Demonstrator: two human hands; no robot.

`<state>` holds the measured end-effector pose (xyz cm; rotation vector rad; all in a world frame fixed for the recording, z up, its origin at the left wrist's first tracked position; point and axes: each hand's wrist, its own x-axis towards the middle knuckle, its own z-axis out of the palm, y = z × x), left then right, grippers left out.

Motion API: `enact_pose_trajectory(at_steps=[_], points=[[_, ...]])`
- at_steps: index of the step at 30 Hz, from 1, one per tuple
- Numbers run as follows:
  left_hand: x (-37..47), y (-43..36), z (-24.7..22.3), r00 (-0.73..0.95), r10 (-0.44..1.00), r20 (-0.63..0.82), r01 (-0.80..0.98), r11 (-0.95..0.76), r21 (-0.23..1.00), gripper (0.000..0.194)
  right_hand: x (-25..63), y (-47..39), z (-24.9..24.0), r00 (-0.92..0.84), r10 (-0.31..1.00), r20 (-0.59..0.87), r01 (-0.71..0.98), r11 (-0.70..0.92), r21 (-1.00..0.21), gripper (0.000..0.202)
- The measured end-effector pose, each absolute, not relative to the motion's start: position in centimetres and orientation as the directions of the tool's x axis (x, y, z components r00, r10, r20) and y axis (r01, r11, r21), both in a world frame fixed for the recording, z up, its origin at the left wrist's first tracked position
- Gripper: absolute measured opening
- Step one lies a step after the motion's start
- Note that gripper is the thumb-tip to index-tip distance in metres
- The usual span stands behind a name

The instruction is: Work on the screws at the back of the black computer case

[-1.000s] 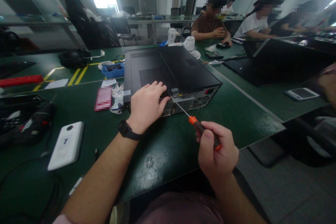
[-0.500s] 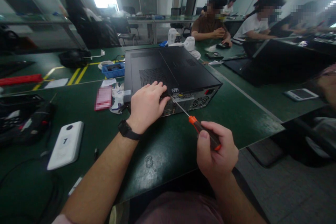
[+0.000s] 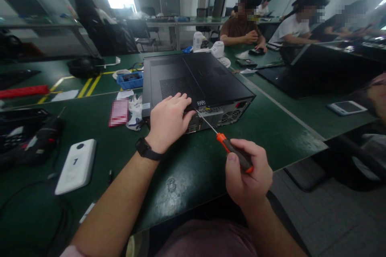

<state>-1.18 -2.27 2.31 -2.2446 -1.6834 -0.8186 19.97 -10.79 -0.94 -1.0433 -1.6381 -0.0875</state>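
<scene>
A black computer case [image 3: 208, 76] lies flat on the green table, its rear panel with fan grille and ports facing me. My left hand [image 3: 170, 116] rests on the near edge of the case, fingers stretched out over the top and thumb by the rear panel. In my right hand [image 3: 249, 172] is a screwdriver [image 3: 224, 142] with an orange and dark grey handle, gripped between thumb and fingers. Its thin shaft slants up and left to the rear edge of the case, close to my left thumb. What the tip touches is too small to make out.
Left of the case are a blue bin [image 3: 130, 80], a pink packet [image 3: 120, 111] and a white glove [image 3: 135, 113]. A white numbered device [image 3: 76, 166] lies nearer, beside a dark tool [image 3: 36, 142]. A phone [image 3: 346, 107] and a laptop [image 3: 319, 64] are rightward; several people sit beyond.
My right hand has shifted very slightly left, and the screwdriver handle shows a little more of its grey side. The left hand and the case look unmoved.
</scene>
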Motion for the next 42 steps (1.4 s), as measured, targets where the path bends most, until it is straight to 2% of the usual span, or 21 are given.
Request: enact_pose_trajectory(at_steps=[7,14,23,32,39,42], points=[[-1.1,-2.4,2.5,0.19,0.814,0.549,0.939,-0.314,0.142,0.03,20.0,-11.0,-2.0,0.135,0.645,0.752,0.662,0.506,-0.553,0.02],[-1.1,-2.4,2.4,0.188,0.817,0.544,0.936,-0.317,0.153,0.031,20.0,-10.9,-1.0,0.01,0.592,0.806,0.618,0.63,-0.47,0.024],[-1.1,-2.4,2.4,0.191,0.817,0.544,0.933,-0.324,0.159,0.031,20.2,-11.1,-2.3,0.151,0.636,0.757,0.685,0.485,-0.544,0.018],[-1.1,-2.4,2.4,0.19,0.822,0.537,0.936,-0.316,0.153,0.031,20.1,-11.0,-1.3,0.041,0.586,0.809,0.628,0.614,-0.478,0.022],[-1.1,-2.4,2.5,0.19,0.818,0.543,0.937,-0.316,0.147,0.03,20.2,-11.0,-1.8,0.109,0.625,0.773,0.683,0.518,-0.515,0.017],[-1.1,-2.4,2.5,0.197,0.817,0.542,0.934,-0.325,0.15,0.031,20.2,-11.0,-1.7,0.09,0.63,0.771,0.675,0.531,-0.512,0.02]])
